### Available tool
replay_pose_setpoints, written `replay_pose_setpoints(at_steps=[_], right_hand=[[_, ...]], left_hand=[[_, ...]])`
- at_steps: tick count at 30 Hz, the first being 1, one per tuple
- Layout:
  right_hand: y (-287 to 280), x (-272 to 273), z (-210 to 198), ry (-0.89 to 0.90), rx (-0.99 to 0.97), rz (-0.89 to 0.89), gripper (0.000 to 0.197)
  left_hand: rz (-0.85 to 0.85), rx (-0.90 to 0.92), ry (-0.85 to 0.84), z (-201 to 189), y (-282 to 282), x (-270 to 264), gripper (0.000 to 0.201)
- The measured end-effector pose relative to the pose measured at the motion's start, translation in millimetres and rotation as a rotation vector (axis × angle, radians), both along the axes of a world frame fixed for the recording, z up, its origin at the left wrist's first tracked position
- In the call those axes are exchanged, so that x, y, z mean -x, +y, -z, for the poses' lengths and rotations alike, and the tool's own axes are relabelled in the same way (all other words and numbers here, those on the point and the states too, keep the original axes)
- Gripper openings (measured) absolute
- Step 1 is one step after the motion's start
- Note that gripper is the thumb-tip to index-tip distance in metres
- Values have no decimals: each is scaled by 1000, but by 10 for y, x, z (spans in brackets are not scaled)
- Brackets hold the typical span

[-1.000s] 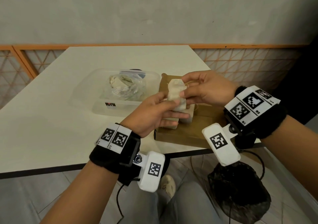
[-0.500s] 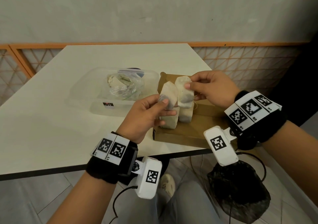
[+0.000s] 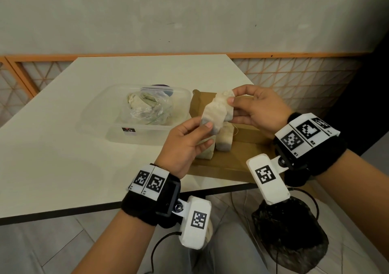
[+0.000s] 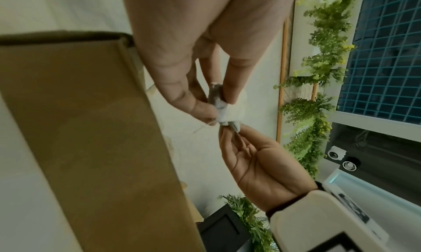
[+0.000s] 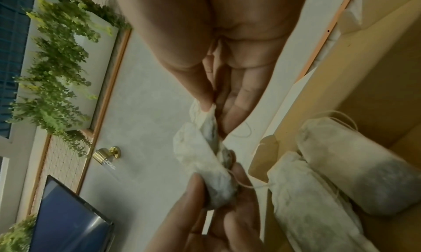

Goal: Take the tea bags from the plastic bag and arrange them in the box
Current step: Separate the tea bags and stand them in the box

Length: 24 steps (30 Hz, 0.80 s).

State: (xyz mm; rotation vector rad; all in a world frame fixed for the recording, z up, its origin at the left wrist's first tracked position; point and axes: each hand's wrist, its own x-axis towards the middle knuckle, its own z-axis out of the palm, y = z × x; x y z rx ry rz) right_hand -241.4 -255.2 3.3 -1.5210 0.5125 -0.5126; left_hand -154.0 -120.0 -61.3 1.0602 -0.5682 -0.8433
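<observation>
Tea bags (image 3: 225, 140) stand in cardboard box (image 3: 237, 158); more fill plastic bag (image 3: 147, 110)

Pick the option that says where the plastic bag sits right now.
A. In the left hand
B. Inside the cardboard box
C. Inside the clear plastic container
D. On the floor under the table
C: the plastic bag lies crumpled inside the clear container, left of the cardboard box.

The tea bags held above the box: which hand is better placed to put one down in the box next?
Probably the left hand: its tea bag hangs nearest the two tea bags standing in the box. The right hand holds its bag higher and farther back.
</observation>
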Motion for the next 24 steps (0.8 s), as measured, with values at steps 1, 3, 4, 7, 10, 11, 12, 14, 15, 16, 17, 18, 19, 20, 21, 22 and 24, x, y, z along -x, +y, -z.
replay_pose_setpoints(at_steps=[1, 3, 4, 7, 10, 11, 12, 14, 15, 16, 17, 18, 19, 20, 21, 22, 24], right_hand=[[-5, 1, 14, 1, -8, 2, 11], [-23, -1, 57, 12, 5, 21, 9], [-44, -4, 80, 23, 31, 51, 9], [-129, 0, 127, 33, 88, 199, 8], [-159, 16, 186, 36, 37, 269, 10], [-132, 15, 205, 42, 8, 258, 10], [-105, 19, 219, 47, -16, 239, 9], [-26, 17, 223, 40, -53, 182, 5], [7, 20, 214, 25, -60, 155, 3], [32, 29, 196, 10, -54, 131, 3], [49, 40, 176, 3, -35, 115, 3], [59, 51, 156, 3, -10, 102, 3], [65, 65, 136, 10, 13, 91, 2], [65, 82, 120, 20, 30, 79, 3], [62, 101, 106, 28, 39, 63, 7], [57, 115, 95, 35, 47, 44, 11], [50, 141, 84, 52, 83, 12, 17]], left_hand=[[-17, 7, 2, 0, 2, -3, 13], [-50, 15, -1, -11, 1, -9, 21], [-65, 18, 3, -20, -1, -13, 24], [-113, 46, 44, -36, -3, -39, 20], [-106, 84, 74, -38, 3, -42, 13], [-89, 91, 75, -33, 4, -36, 14], [-68, 94, 73, -36, -12, -17, 15], [-52, 80, 55, -32, -40, 19, 14], [-60, 66, 40, -28, -61, 37, 12], [-78, 51, 27, -23, -79, 48, 10], [-102, 37, 14, -20, -95, 53, 10], [-123, 22, -3, -19, -103, 53, 10], [-137, 6, -25, -18, -110, 49, 10], [-145, -10, -50, -19, -111, 48, 10], [-151, -24, -74, -19, -115, 45, 10], [-157, -33, -93, -20, -116, 44, 10], [-167, -48, -123, -22, -120, 43, 10]])
